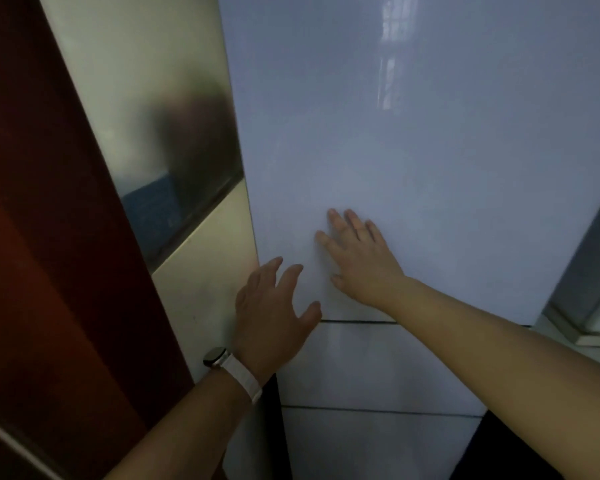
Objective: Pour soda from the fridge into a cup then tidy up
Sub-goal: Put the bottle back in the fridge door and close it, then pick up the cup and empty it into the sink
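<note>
A tall white fridge [413, 133] fills most of the view, its upper door closed. My right hand [359, 258] lies flat against the lower part of that door, fingers spread, holding nothing. My left hand [274, 310] hovers at the door's left edge, fingers apart and empty, with a white-strapped watch [229, 367] on the wrist. Below the upper door sit two white drawer fronts [378, 365], also closed. No soda or cup is in sight.
A cream wall with a shiny metal panel [174, 140] stands left of the fridge. A dark red door or panel [42, 237] is at the far left. A grey ledge [589, 306] shows at the right edge.
</note>
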`<state>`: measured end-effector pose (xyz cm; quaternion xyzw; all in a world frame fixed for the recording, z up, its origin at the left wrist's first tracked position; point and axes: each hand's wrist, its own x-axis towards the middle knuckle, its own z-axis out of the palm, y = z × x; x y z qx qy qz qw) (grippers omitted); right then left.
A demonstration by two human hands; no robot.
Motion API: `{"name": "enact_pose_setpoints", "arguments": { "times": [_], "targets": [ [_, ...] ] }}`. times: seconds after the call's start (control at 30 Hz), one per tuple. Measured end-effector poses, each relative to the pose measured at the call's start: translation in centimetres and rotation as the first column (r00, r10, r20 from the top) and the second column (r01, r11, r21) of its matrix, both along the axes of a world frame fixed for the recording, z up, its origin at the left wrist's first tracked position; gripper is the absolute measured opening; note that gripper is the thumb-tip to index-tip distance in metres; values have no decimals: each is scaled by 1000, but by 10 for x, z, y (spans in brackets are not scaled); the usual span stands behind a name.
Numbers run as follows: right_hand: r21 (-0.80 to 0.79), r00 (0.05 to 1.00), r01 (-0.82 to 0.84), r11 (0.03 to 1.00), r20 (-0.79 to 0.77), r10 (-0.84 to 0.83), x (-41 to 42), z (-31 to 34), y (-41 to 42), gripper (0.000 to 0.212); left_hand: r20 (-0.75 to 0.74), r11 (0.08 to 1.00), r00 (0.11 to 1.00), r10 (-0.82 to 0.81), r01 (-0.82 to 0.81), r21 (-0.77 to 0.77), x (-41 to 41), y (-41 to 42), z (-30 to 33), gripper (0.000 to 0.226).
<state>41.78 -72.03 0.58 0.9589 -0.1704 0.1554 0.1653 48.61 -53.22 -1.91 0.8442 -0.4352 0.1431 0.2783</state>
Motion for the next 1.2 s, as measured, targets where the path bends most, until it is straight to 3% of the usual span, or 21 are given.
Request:
{"name": "enact_pose_setpoints", "arguments": {
  "times": [0.2,0.43,0.63,0.93,1.2],
  "targets": [
    [321,997,-56,945,61,38,-44,3,-5,73,57,998,997,-60,60,-1,-14,-7,2,69],
    [399,989,-10,917,139,-49,-118,-1,-7,69,86,992,989,-124,121,38,-42,-33,5,69],
    [355,974,106,929,150,-168,-190,-10,-2,66,75,958,955,-286,286,8,-77,-62,-5,67],
    [417,856,412,810,126,-501,-281,-11,52,69,5,797,799,-602,601,-60,-144,-79,-14,66],
    [413,681,613,674,156,-715,-355,-9,124,59,-70,624,620,-781,777,-78,-200,-70,-13,66]
  ]
}}
